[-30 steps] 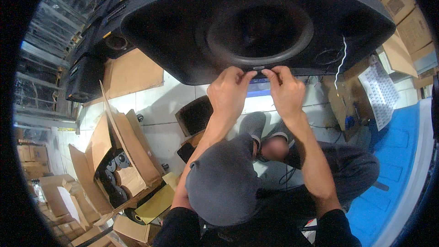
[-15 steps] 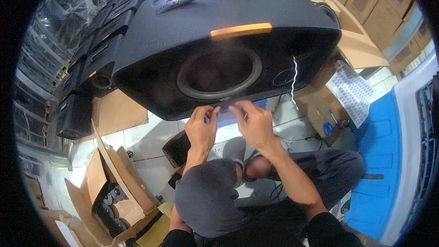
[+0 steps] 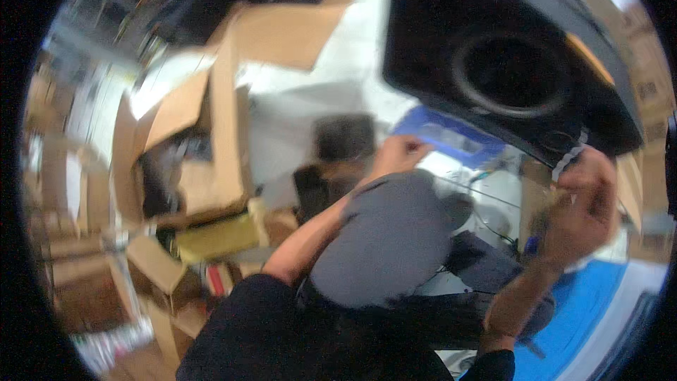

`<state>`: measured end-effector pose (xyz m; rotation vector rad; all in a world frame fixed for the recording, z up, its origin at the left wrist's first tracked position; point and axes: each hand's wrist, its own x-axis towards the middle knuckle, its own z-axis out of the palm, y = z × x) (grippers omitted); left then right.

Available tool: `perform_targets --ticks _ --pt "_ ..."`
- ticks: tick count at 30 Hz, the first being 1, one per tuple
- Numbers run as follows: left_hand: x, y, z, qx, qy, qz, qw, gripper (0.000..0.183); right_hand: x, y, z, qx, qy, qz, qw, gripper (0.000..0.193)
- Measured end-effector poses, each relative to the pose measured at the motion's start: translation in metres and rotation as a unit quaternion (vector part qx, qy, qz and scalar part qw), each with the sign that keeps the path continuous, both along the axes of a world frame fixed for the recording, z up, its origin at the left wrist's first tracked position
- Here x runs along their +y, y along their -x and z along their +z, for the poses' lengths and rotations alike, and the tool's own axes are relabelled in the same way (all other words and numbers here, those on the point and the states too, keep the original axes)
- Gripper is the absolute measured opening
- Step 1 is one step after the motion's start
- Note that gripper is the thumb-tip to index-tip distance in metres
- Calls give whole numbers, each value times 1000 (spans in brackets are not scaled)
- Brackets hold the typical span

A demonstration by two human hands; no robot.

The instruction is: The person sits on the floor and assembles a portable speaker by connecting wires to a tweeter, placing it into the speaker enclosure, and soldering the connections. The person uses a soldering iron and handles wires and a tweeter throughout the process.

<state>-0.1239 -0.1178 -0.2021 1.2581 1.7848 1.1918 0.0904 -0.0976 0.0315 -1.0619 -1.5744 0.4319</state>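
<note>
A large black speaker cabinet point(image 3: 437, 35) with a round woofer opening point(image 3: 511, 74) tilts across the upper right. My left hand point(image 3: 398, 155) is below its lower edge, beside a blue plastic tray point(image 3: 455, 134). Its fingers are curled together; anything between them is too blurred to name. My right hand point(image 3: 585, 197) is raised at the cabinet's right end, smeared by motion. A white twisted wire point(image 3: 568, 162) hangs from the cabinet right beside its fingers; whether they grip it cannot be seen.
An open cardboard box point(image 3: 233, 127) stands at the left, with more cartons point(image 3: 166, 268) nearer me. A dark block-shaped object point(image 3: 343, 137) lies on the floor left of my left hand. At the lower right is a blue plastic surface point(image 3: 575, 310).
My view has swung left and tilted, so the cabinet now appears at the upper right. My hands, close together before, are apart: the right has moved to the white wire.
</note>
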Motion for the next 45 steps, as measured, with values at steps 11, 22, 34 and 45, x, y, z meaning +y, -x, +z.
perform_targets --ticks 11,22,34,45 --pt "-31 -17 -20 -46 61 -12 997 34 12 -32 -10 -447 -64 195 871 17" --pt "-176 120 166 343 -381 57 856 16 36 -108 -102 -581 272 264 721 28" --pt "-203 335 114 424 568 20 705 55 9 -105 -98 -574 210 346 712 24" --pt "-230 408 9 563 487 2 668 65 -2 -100 -83 -575 240 375 686 31"
